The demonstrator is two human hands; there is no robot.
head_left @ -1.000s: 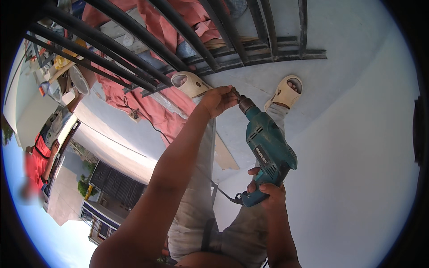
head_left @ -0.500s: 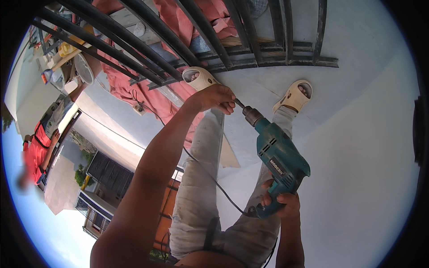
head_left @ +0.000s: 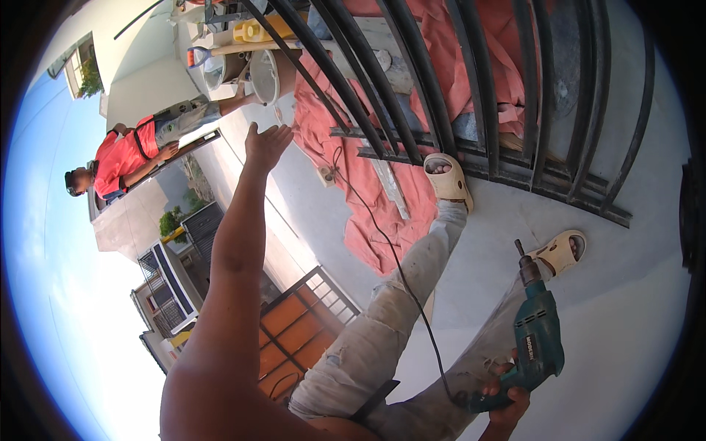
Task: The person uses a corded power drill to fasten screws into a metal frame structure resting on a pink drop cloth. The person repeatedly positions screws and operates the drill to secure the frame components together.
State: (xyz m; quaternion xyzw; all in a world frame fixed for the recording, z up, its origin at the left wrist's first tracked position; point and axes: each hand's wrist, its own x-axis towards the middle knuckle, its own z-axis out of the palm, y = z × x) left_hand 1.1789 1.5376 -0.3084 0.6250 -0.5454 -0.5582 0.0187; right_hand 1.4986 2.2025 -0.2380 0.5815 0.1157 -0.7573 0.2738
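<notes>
My right hand (head_left: 510, 397) is wrapped round the handle of a teal power drill (head_left: 539, 338) at the lower right. A dark bit (head_left: 519, 248) sticks out of the drill's metal chuck (head_left: 529, 271), pointing up toward my sandal. My left arm reaches out to the left, and the left hand (head_left: 268, 147) is empty with its fingers stretched out. From the drill's handle a black cord (head_left: 401, 272) runs up across my leg to a socket piece (head_left: 326, 176) by the pink cloth (head_left: 368, 228).
Black metal bars (head_left: 482, 95), joined like a grille, lie across the top by my sandals (head_left: 450, 180). Beyond my left hand are buckets (head_left: 265, 76), a yellow jug (head_left: 254, 31) and a long-handled tool (head_left: 200, 56). A person in a red shirt (head_left: 126, 162) stands at left.
My left hand has left the drill bit and swung out to the left, its fingers opening. The drill has moved lower right in the picture. The view has turned toward the left.
</notes>
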